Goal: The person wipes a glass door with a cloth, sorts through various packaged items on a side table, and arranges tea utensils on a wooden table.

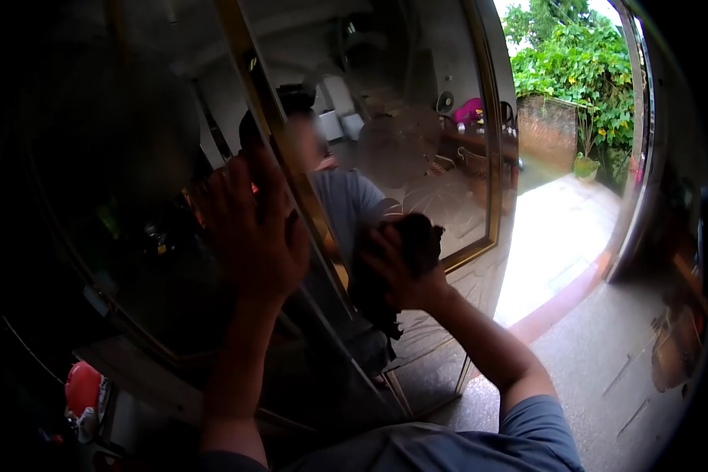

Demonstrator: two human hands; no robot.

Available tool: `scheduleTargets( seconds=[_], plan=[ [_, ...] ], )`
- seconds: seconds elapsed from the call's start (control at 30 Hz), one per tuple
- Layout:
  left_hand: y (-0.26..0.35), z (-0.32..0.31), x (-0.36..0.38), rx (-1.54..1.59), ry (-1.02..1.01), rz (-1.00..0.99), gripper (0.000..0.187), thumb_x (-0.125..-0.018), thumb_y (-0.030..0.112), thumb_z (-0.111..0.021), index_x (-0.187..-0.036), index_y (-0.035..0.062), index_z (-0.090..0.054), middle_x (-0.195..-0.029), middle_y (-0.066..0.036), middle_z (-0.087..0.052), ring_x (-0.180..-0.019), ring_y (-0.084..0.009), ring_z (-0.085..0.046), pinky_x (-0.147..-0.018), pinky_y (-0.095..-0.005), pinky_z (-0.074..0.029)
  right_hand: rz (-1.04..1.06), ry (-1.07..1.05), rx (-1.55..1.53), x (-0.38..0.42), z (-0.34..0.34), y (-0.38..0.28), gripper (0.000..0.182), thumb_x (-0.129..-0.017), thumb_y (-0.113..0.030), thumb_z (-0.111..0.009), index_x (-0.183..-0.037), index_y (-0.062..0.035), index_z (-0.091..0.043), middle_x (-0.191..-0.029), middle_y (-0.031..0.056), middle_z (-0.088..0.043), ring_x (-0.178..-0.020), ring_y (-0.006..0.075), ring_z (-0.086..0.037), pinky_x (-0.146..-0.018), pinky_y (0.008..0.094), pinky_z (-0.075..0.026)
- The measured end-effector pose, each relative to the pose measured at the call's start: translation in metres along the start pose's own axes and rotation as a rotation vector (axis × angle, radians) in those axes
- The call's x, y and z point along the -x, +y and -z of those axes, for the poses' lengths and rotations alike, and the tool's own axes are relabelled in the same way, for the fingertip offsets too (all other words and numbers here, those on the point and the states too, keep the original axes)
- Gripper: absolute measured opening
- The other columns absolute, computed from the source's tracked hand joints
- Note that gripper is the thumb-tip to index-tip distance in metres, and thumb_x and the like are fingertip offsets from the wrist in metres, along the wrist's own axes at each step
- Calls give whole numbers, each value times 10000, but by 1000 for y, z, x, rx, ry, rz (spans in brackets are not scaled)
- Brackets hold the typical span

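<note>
A tall, dark glossy door (421, 157) with gold trim stands before me and mirrors a person and a room. My left hand (256, 228) is raised with its fingers spread, palm toward the panel beside a gold-edged upright strip; it appears to rest on the surface. Lower and to the right, my right hand (405, 271) presses a dark crumpled cloth (421, 240) against the shiny panel. Part of the cloth hangs below the hand, and its outline merges with the dark surface. Hazy smears show on the panel above the cloth.
An open doorway at the right leads to a bright paved area (554, 228) with green plants (582, 79) and a potted plant (586, 167). A red and white object (85, 389) lies low at the left. A brownish bag-like item (675, 350) is at the right edge.
</note>
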State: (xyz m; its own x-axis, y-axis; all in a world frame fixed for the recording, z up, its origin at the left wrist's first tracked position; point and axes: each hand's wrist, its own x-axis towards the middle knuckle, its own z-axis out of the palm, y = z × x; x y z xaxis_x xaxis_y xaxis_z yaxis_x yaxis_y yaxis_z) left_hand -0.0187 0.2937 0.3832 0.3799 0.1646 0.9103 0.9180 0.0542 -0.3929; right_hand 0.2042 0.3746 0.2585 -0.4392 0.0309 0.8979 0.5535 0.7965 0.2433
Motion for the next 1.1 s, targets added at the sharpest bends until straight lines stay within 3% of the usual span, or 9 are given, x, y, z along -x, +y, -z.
scheduleTargets(
  seconds=[0.1, 0.27, 0.33, 0.43, 0.47, 0.7, 0.8, 0.9, 1.1],
  plan=[
    [-2, 2, 1, -7, -10, 2, 621, -1008, 490, -450, -1542, 177, -401, -1629, -210, -245, -1498, -465, -199, -1168, -651, -179, -7, 69, 90, -36, -2, 24, 498, -852, -269, -642, -1338, -164, -620, -1563, 119, -416, -1379, 310, -447, -1028, 525, -396],
    [-2, 0, 6, -55, -28, 5, 666, -990, 523, -471, -1546, 170, -380, -1625, -218, -243, -1491, -472, -208, -1168, -654, -185, -349, 271, 9, -182, 36, 93, 797, -847, -386, -682, -1550, -196, -360, -1572, 179, -347, -1471, 346, -305, -1099, 653, -293],
    [-1, 0, 6, -47, -11, 3, 658, -997, 512, -466, -1548, 165, -373, -1622, -217, -247, -1487, -472, -216, -1166, -659, -189, -445, 399, 218, -237, 74, 80, 868, -851, -202, -696, -1593, -146, -249, -1651, 199, -191, -1506, 381, -242, -1197, 624, -183],
    [-4, 0, 4, 21, 72, -34, 638, -1017, 486, -442, -1547, 140, -362, -1619, -210, -256, -1488, -454, -232, -1174, -634, -208, -247, 501, 316, -250, 46, 70, 754, -899, -191, -639, -1555, -56, -292, -1560, 213, -356, -1471, 373, -311, -1199, 567, -233],
    [-5, 0, 4, 38, 86, -37, 622, -1015, 470, -449, -1523, 117, -388, -1608, -214, -276, -1487, -455, -233, -1176, -632, -218, -105, 439, 404, -242, 18, 74, 786, -881, -385, -648, -1567, -185, -323, -1602, 166, -313, -1483, 334, -293, -1115, 684, -252],
    [-4, 3, 6, 20, 92, -39, 564, -1061, 378, -352, -1535, 73, -342, -1594, -203, -321, -1487, -421, -262, -1195, -579, -211, 141, -110, 79, -68, -1, 10, 654, -904, -329, -565, -1520, -180, -404, -1605, 103, -341, -1480, 304, -320, -1180, 679, -130],
    [-3, 0, 8, 70, 102, -26, 548, -1059, 348, -343, -1532, 73, -346, -1594, -206, -322, -1485, -427, -263, -1197, -586, -195, 476, -222, 618, -16, -2, 12, 566, -890, -417, -552, -1420, -220, -563, -1549, 41, -449, -1481, 229, -321, -1180, 665, -68],
    [-2, -4, 5, 105, 98, -15, 537, -1053, 337, -347, -1521, 73, -361, -1592, -211, -321, -1484, -437, -257, -1197, -597, -179, 244, -77, 160, -55, 2, 29, 585, -872, -415, -591, -1425, -229, -559, -1553, 56, -445, -1488, 233, -310, -1165, 678, -122],
    [3, -8, 9, 72, 106, 17, 523, -1005, 352, -424, -1440, 64, -470, -1533, -226, -395, -1451, -464, -305, -1185, -612, -229, -7, 248, 335, -220, 59, 121, 868, -860, -477, -634, -1594, -203, -261, -1601, 167, -329, -1495, 363, -258, -1209, 619, -96]
  ],
)
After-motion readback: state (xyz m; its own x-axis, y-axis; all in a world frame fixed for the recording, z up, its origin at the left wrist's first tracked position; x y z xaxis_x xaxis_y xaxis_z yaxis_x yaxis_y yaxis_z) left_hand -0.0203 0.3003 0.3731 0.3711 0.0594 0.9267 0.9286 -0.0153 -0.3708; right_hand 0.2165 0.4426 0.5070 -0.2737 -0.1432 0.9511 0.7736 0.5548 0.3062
